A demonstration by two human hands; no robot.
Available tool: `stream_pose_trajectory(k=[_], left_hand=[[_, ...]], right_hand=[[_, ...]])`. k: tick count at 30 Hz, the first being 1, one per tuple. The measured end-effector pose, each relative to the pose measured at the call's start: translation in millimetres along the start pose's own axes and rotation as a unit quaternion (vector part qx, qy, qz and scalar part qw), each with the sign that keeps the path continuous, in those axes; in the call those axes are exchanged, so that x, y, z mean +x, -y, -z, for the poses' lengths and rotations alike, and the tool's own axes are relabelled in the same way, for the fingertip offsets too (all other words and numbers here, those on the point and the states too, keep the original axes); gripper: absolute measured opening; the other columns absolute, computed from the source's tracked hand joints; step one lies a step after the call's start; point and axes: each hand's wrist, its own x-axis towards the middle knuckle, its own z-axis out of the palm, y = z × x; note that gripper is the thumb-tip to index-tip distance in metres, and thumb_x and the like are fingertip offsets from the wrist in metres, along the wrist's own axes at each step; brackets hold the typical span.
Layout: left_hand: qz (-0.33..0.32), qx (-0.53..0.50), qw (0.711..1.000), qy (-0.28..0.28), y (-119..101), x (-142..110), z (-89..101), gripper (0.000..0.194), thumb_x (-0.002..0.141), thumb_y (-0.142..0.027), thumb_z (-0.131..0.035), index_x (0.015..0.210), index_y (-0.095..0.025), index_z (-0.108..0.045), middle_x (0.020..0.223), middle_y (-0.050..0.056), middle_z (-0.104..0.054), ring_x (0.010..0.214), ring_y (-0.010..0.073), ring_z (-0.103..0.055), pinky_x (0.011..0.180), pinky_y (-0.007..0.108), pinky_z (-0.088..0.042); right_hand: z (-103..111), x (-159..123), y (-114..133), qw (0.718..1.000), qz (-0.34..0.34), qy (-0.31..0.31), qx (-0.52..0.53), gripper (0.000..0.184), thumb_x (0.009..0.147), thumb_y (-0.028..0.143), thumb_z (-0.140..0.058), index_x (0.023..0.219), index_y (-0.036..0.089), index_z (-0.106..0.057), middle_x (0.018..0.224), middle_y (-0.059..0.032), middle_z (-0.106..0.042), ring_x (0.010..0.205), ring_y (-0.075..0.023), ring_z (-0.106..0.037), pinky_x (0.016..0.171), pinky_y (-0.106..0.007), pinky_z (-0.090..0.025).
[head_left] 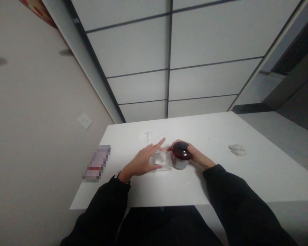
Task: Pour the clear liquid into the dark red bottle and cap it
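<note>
1. Two bare hands are seen over a white table (195, 126), near the middle of it.
2. A dark red jar (181, 162) with a round dark lid is stood upright on the table. It is just beside a clear box (164, 164), and a small round thing can be seen inside the box, though it is too unclear to name.
3. The right hand (197, 155) is wrapped around the jar. Its fingers (175, 142) are kept close together and are curled round the far side. The jar is hugged by the hand, not pinched.
4. The left hand (141, 160) is held over the clear box. Its fingers are spread wide, and the first finger (160, 141) is pointed past the box. Nothing is pinched. Whether the box is touched cannot be told.
5. The jar is judged to be stiff and quite heavy, with smooth sides that may slip. It is best taken round the middle with the whole hand, not by the lid alone.
6. The clear box is judged to be light and stiff, but it may crack if it is dropped. It is best taken by two opposite sides.
7. A crumpled white cloth (237, 149) is left farther along the table. A blurred packet (96, 163) is seen at the table's edge. Black sleeves (243, 201) cover both arms, and a watch (117, 174) is worn on the left wrist.
</note>
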Motion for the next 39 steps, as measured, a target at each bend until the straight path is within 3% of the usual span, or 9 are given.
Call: stream_pose_trajectory(k=[8, 13, 17, 22, 27, 32, 36, 39], left_hand=[[0.033, 0.015, 0.999, 0.002, -2, 2, 0.4, 0.100, 0.090, -0.040, -0.081, 0.171, -0.033, -0.023, 0.145, 0.010, -0.065, 0.136, 0.0336, -0.058, 0.122, 0.056, -0.041], [0.042, 0.040, 0.998, -0.034, -2, -1, -4.1, 0.094, 0.089, -0.037, -0.081, 0.169, -0.030, -0.031, 0.126, 0.008, -0.069, 0.122, 0.0304, -0.064, 0.116, 0.054, -0.046], [0.013, 0.031, 0.999, -0.034, 1, -2, -5.3, 0.105, 0.089, -0.035, -0.081, 0.172, -0.031, -0.017, 0.144, 0.011, -0.063, 0.138, 0.0321, -0.057, 0.121, 0.054, -0.042], [0.032, 0.040, 0.997, -0.056, 4, -3, -6.0, 0.107, 0.085, -0.037, -0.086, 0.171, -0.028, -0.023, 0.130, 0.011, -0.065, 0.121, 0.0311, -0.063, 0.110, 0.052, -0.051], [-0.018, 0.014, 0.998, -0.057, 8, -4, -8.4, 0.121, 0.086, -0.034, -0.086, 0.173, -0.034, -0.002, 0.157, 0.015, -0.052, 0.143, 0.0336, -0.053, 0.122, 0.055, -0.042], [0.020, 0.018, 0.998, -0.060, 12, -5, -10.2, 0.117, 0.084, -0.035, -0.088, 0.173, -0.032, -0.013, 0.127, 0.008, -0.065, 0.116, 0.0286, -0.066, 0.109, 0.050, -0.051], [-0.020, -0.003, 0.998, -0.053, 11, -6, -9.2, 0.120, 0.087, -0.031, -0.086, 0.173, -0.036, -0.003, 0.151, 0.012, -0.056, 0.135, 0.0312, -0.059, 0.118, 0.053, -0.045], [-0.021, -0.005, 0.998, -0.054, 11, -6, -8.6, 0.116, 0.088, -0.030, -0.085, 0.173, -0.038, -0.006, 0.146, 0.011, -0.059, 0.118, 0.0270, -0.066, 0.112, 0.052, -0.051]], right_hand=[[3, 1, -4, 1.000, 0.016, 0.011, -0.011, 0.074, 0.084, 0.089, -0.062, 0.110, 0.020, -0.073, 0.110, -0.0113, -0.076, 0.096, -0.0260, -0.070, 0.091, -0.040, -0.055], [3, 1, -5, 1.000, 0.012, 0.005, 0.002, 0.074, 0.082, 0.089, -0.065, 0.110, 0.020, -0.073, 0.112, -0.0121, -0.076, 0.094, -0.0259, -0.070, 0.086, -0.039, -0.055], [3, 1, -6, 1.000, 0.016, -0.006, -0.004, 0.076, 0.082, 0.089, -0.064, 0.110, 0.019, -0.073, 0.108, -0.0119, -0.077, 0.093, -0.0258, -0.070, 0.086, -0.039, -0.056], [2, 0, -3, 1.000, 0.001, 0.003, 0.006, 0.075, 0.081, 0.089, -0.065, 0.111, 0.020, -0.073, 0.112, -0.0129, -0.077, 0.096, -0.0268, -0.071, 0.089, -0.040, -0.056], [1, 0, -1, 1.000, -0.001, -0.001, -0.009, 0.077, 0.080, 0.092, -0.063, 0.109, 0.021, -0.073, 0.111, -0.0130, -0.077, 0.095, -0.0275, -0.070, 0.090, -0.043, -0.055], [1, 0, -3, 1.000, -0.007, -0.003, 0.006, 0.078, 0.079, 0.092, -0.064, 0.109, 0.020, -0.073, 0.111, -0.0132, -0.077, 0.091, -0.0255, -0.070, 0.085, -0.040, -0.056], [2, 0, -4, 1.000, 0.005, 0.003, 0.008, 0.075, 0.082, 0.090, -0.064, 0.110, 0.020, -0.074, 0.112, -0.0122, -0.077, 0.093, -0.0247, -0.070, 0.085, -0.038, -0.055], [2, 0, -5, 1.000, 0.012, 0.009, 0.005, 0.075, 0.083, 0.089, -0.063, 0.110, 0.020, -0.074, 0.112, -0.0118, -0.077, 0.090, -0.0234, -0.070, 0.083, -0.036, -0.055]])
